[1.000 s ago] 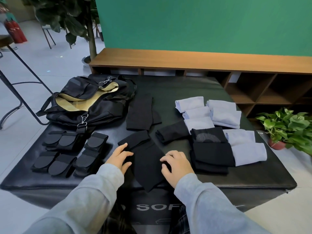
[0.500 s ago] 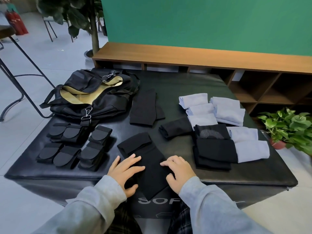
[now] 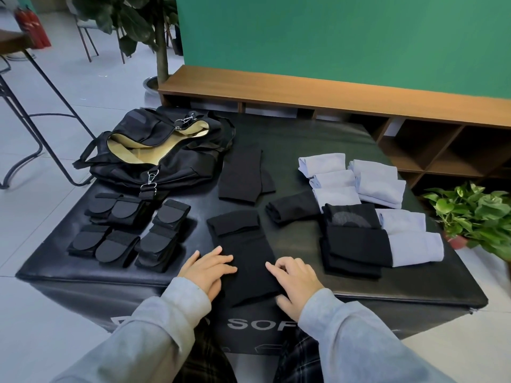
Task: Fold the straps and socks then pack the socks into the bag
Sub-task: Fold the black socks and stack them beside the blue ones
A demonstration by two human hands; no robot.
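A black sock [image 3: 247, 252] lies lengthwise on the black padded table [image 3: 414, 288]. Its far end is folded over and its near end hangs over the front edge. My left hand [image 3: 207, 268] rests on the sock's left side with straight fingers. My right hand [image 3: 294, 280] has bent fingers on the sock's right edge, thumb at its near corner. The open black bag [image 3: 154, 158] with tan lining sits at the far left. Folded black straps [image 3: 130, 230] lie in front of it. Folded black socks [image 3: 355, 244] and light blue socks [image 3: 378, 183] are stacked on the right.
Another flat black sock [image 3: 242, 175] and a rolled black one [image 3: 293, 210] lie mid-table. A potted plant [image 3: 475, 217] stands on the floor at the right. A wooden bench shelf [image 3: 304, 89] runs behind the table, and metal table legs [image 3: 41, 106] stand at the left.
Both hands have slid toward me along the sock, from its middle to its near end at the table's front edge. The camera has tipped down slightly.
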